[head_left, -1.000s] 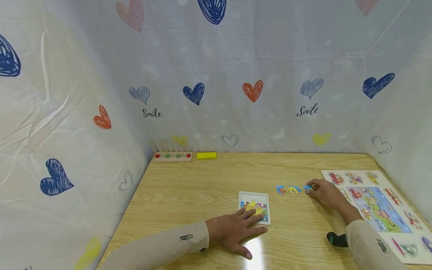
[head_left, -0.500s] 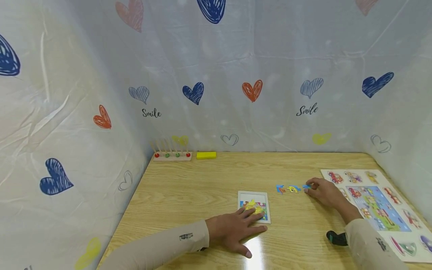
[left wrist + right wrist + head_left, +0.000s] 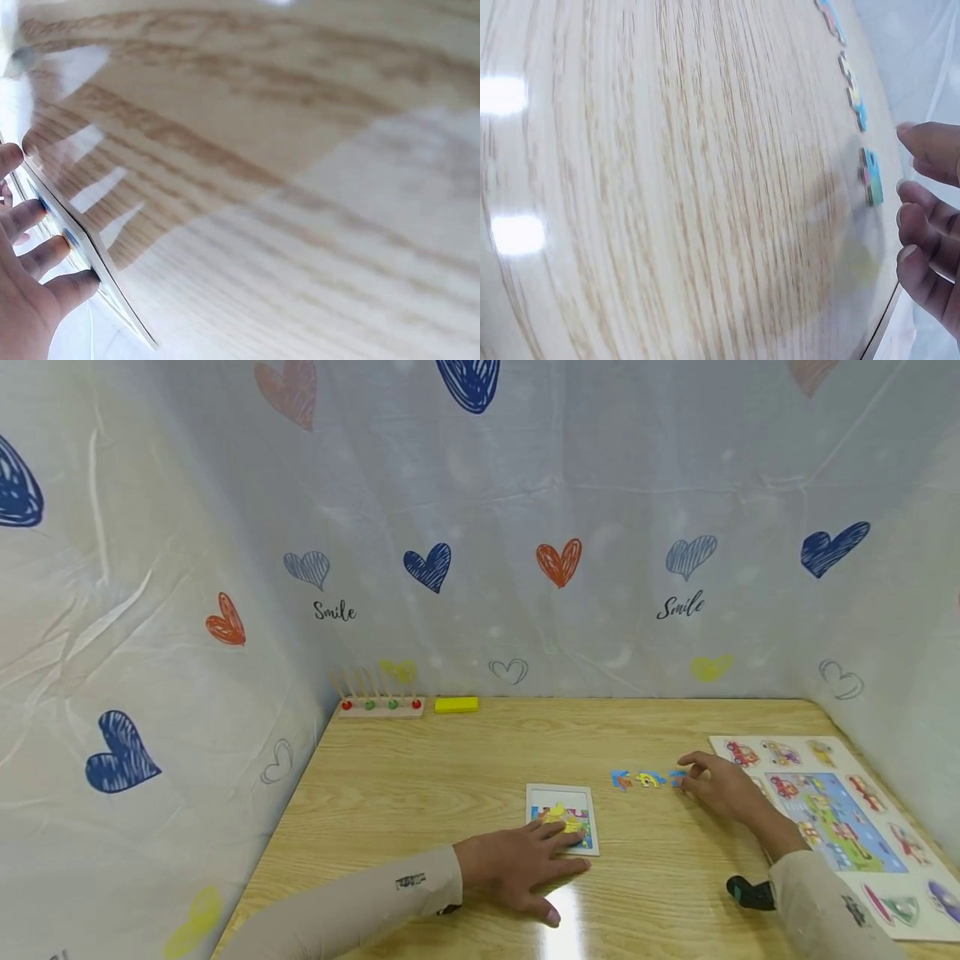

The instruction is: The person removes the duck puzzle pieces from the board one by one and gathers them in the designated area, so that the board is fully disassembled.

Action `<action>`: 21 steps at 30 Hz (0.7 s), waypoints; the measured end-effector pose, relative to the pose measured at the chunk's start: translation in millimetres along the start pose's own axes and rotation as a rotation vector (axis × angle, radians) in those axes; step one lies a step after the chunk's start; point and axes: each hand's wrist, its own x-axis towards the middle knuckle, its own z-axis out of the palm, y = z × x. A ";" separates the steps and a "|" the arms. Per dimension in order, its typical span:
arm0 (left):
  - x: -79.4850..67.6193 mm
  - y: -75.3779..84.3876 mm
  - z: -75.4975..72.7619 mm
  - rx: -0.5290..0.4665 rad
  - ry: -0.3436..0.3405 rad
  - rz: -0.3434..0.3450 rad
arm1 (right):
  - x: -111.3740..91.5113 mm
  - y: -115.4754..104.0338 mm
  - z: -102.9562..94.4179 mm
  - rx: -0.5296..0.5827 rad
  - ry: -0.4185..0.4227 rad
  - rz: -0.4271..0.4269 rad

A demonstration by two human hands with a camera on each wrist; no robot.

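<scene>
My left hand (image 3: 517, 868) lies with spread, straight fingers across the lower part of a small white-framed jigsaw puzzle (image 3: 558, 788). The puzzle's lower part holds yellow and colourful pieces; its upper part is white. In the left wrist view, fingertips (image 3: 60, 251) rest over the frame's edge. To the right, my right hand (image 3: 723, 789) hovers by a blue puzzle piece (image 3: 677, 777), which lies on the table. The right wrist view shows its fingers parted and apart from that puzzle piece (image 3: 871, 178). Two more pieces, a middle one (image 3: 649, 779) and a left one (image 3: 621, 779), lie in line with it.
A large white picture board (image 3: 918, 931) with vehicle pictures occupies the table's right side, under the right forearm. At the back left stand a wooden peg rack (image 3: 382, 712) with red and green beads and a yellow block (image 3: 456, 705). Heart-printed curtain (image 3: 480, 635) encloses the table.
My right fingers have let go of the blue puzzle piece and lifted slightly away from it. The left hand stays on the framed puzzle.
</scene>
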 end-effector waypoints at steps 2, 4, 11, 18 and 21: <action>-0.3 -0.2 -1.3 0.009 0.000 -0.001 | 0.1 -4.3 -0.1 0.006 -0.001 -0.010; -1.1 -0.4 -2.3 0.012 0.003 0.000 | 0.7 -9.1 -0.5 0.018 -0.005 -0.012; -1.4 -2.1 -0.5 0.050 0.032 0.010 | 5.6 -23.0 -3.5 0.063 -0.018 -0.045; -3.9 -3.4 4.4 0.056 0.062 0.037 | 11.5 -35.2 0.8 0.064 -0.029 -0.050; -6.6 -3.2 7.0 0.063 0.076 0.048 | 13.6 -39.2 4.3 0.068 -0.038 -0.064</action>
